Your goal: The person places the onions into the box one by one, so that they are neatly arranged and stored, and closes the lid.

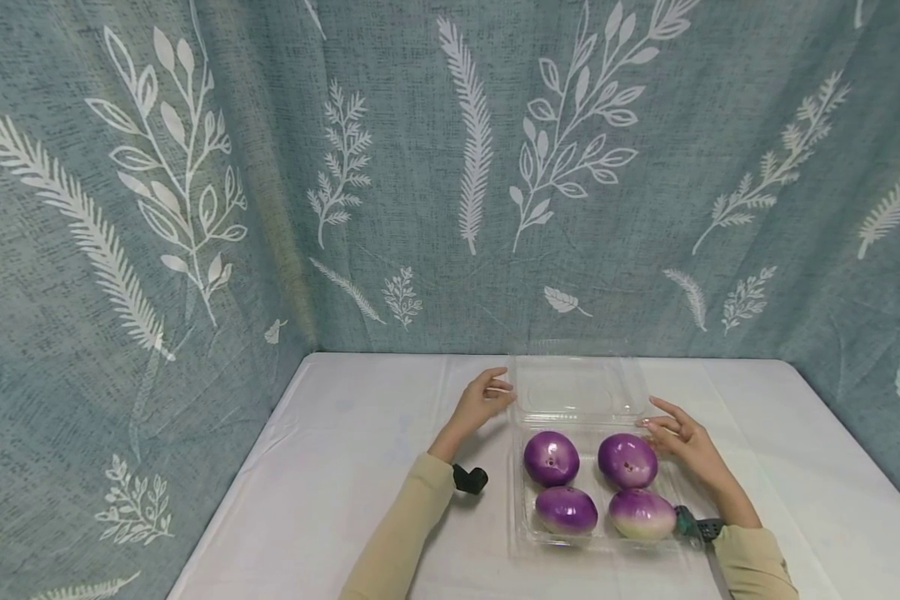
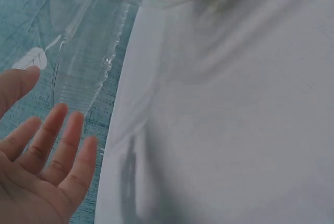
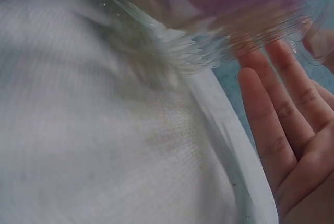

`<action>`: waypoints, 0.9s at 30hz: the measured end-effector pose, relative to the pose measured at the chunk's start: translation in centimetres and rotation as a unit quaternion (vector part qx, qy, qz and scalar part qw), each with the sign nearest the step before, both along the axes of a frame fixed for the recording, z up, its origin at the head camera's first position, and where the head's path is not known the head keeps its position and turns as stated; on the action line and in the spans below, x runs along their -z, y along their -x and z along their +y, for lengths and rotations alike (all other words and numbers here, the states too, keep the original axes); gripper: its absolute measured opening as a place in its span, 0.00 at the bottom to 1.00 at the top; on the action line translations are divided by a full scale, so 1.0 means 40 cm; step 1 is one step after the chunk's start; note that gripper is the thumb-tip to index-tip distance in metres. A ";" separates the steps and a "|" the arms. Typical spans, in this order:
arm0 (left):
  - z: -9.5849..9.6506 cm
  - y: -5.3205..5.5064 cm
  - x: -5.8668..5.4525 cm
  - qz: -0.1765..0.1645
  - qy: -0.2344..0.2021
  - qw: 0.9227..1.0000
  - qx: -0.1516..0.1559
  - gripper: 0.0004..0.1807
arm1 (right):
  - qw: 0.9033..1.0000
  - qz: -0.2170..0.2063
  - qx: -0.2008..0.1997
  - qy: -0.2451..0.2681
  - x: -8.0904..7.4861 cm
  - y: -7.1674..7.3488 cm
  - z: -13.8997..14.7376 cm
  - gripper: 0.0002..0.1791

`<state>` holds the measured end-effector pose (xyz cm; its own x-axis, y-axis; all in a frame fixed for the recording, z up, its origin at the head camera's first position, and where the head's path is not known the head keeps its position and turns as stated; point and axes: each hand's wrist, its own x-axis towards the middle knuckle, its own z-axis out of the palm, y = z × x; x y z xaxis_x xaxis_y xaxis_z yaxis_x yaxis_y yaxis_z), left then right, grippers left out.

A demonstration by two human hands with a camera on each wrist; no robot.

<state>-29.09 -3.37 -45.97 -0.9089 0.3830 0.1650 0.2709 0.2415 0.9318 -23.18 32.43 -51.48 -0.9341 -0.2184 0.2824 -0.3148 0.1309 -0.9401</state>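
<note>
A clear plastic clamshell box [image 1: 588, 475] lies on the table with its lid [image 1: 570, 390] folded back toward the curtain. Several glossy purple onions [image 1: 551, 458] sit in the box; the front right onion [image 1: 642, 514] is pale on its lower side. At the lid's left edge is my left hand [image 1: 482, 402], its fingers spread loosely and holding nothing. Beside the box's right side, near the hinge, my right hand [image 1: 681, 437] has its fingers extended. In the right wrist view the fingers [image 3: 266, 114] reach up to the box's edge; whether they touch it I cannot tell.
A white cloth covers the table [image 1: 375, 433]. Blue-green curtains [image 1: 405, 167] with white leaf prints hang behind and at both sides, close to the table's edges. A dark wrist device [image 1: 471, 479] is by the left wrist, and another [image 1: 697, 527] by the right.
</note>
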 end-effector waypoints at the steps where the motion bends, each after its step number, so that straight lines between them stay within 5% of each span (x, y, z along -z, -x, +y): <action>1: -0.002 -0.001 -0.010 -0.013 -0.007 1.000 0.003 0.27 | 1.000 0.003 -0.004 0.007 0.001 0.001 0.000 0.29; 8: -0.003 0.054 0.009 -0.071 -0.045 0.996 -0.003 0.30 | 0.999 0.018 -0.023 0.024 0.006 0.005 -0.002 0.28; 14: 0.004 0.100 0.043 -0.073 -0.018 0.997 -0.023 0.30 | 0.999 0.010 -0.019 0.027 0.003 0.004 -0.003 0.29; 27: 0.011 0.146 0.042 -0.082 -0.003 0.996 -0.019 0.30 | 1.000 -0.002 -0.012 0.020 -0.002 0.000 -0.002 0.29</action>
<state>-34.93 -2.93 -47.65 -0.9373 0.3482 0.0147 0.1052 0.2426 0.9644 -23.19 32.34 -51.40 -0.9295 -0.2300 0.2884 -0.3145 0.0857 -0.9454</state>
